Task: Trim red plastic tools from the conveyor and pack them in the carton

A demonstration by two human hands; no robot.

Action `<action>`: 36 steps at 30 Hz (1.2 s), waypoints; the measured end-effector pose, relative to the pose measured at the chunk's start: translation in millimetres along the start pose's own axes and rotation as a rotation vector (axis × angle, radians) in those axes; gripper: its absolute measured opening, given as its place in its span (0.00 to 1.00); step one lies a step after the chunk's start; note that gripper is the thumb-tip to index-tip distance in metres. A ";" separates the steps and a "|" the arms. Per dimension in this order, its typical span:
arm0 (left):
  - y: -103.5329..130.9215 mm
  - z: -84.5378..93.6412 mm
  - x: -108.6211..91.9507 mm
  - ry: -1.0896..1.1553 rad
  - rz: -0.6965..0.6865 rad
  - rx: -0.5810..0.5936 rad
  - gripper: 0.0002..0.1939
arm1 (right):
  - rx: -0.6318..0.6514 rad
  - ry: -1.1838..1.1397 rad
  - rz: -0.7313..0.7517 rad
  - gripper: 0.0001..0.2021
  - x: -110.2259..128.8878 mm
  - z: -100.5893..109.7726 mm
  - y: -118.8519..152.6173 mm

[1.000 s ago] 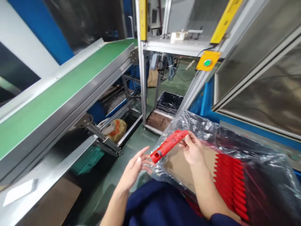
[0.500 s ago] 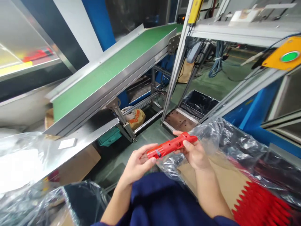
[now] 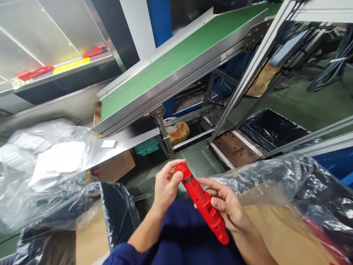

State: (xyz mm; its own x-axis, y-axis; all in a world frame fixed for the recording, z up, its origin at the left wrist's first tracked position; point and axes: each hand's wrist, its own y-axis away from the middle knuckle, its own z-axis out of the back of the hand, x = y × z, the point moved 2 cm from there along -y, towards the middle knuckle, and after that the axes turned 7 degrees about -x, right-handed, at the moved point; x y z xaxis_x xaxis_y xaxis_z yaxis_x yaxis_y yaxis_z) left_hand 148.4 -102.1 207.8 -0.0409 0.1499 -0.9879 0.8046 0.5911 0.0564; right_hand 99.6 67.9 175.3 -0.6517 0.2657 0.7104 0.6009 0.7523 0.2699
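Observation:
Both hands hold a long red plastic housing (image 3: 202, 200) in front of my body. It slants from its round, open-looking end at upper left down to a narrowed end at lower right. A dark band and small holes show on its upper face. My left hand (image 3: 168, 184) pinches the round end, thumb on top. My right hand (image 3: 228, 202) grips the middle from the right side, with the thumb on the housing and the forefinger stretched along its far edge.
A green conveyor belt (image 3: 165, 70) slopes up to the right. White flat pieces (image 3: 59, 158) lie on plastic film at left. Film-lined boxes stand at lower left (image 3: 92, 228) and right (image 3: 275, 217). More red parts (image 3: 34, 73) sit on a ledge behind.
The red housing has swung round: its round end now points up and left, its narrow end down and right. My view has turned left, so the red parts in the right box left sight.

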 end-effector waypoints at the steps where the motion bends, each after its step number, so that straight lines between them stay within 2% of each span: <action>1: 0.2 -0.4 -1.3 0.025 0.012 0.033 0.32 | -0.021 -0.038 -0.014 0.26 -3.3 -6.0 -2.2; 3: 1.2 -2.1 -2.6 0.113 0.058 0.143 0.38 | -0.066 -0.108 -0.024 0.26 -10.1 -17.5 -5.9; 5: 3.1 -4.5 -2.9 0.207 0.122 0.271 0.42 | -0.056 -0.173 -0.019 0.27 -16.3 -27.5 -9.1; 7: 4.8 -6.2 -3.5 0.265 0.168 0.337 0.38 | -0.007 -0.187 0.000 0.27 -20.1 -33.7 -12.7; 9: 5.6 -7.0 -5.5 0.288 0.175 0.331 0.33 | 0.032 -0.082 0.055 0.25 -18.6 -34.7 -16.9; 11: 5.8 -7.3 -8.7 0.284 0.160 0.294 0.30 | -0.031 0.138 0.159 0.22 -9.9 -30.5 -20.6; 15: 7.3 -7.6 -14.4 0.233 0.120 0.241 0.27 | -0.353 0.597 0.531 0.12 26.0 -22.0 -19.3; 17: 9.6 -8.6 -15.1 0.231 0.124 0.255 0.25 | -0.386 0.713 0.699 0.09 43.2 -25.3 -16.2; 19: 12.4 -10.5 -14.4 0.246 0.146 0.281 0.25 | -0.358 0.771 0.779 0.06 54.5 -31.2 -14.9; 23: 17.0 -15.5 -11.6 0.268 0.172 0.305 0.26 | -0.303 0.808 0.768 0.04 61.2 -40.2 -17.3; 27: 19.4 -18.6 -10.6 0.257 0.141 0.307 0.29 | -0.260 0.781 0.728 0.03 59.4 -42.7 -18.9; 36: 20.5 -19.2 -16.3 0.166 0.102 0.367 0.25 | -0.245 0.762 0.654 0.02 61.3 -40.8 -16.0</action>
State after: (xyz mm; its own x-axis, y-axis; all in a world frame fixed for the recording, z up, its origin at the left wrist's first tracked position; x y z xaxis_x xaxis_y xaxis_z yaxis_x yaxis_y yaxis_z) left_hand 154.2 -77.2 227.8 -0.0211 0.3362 -0.9416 0.9659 0.2498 0.0676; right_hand 68.8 47.6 241.1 0.2506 0.0621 0.9661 0.8657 0.4324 -0.2523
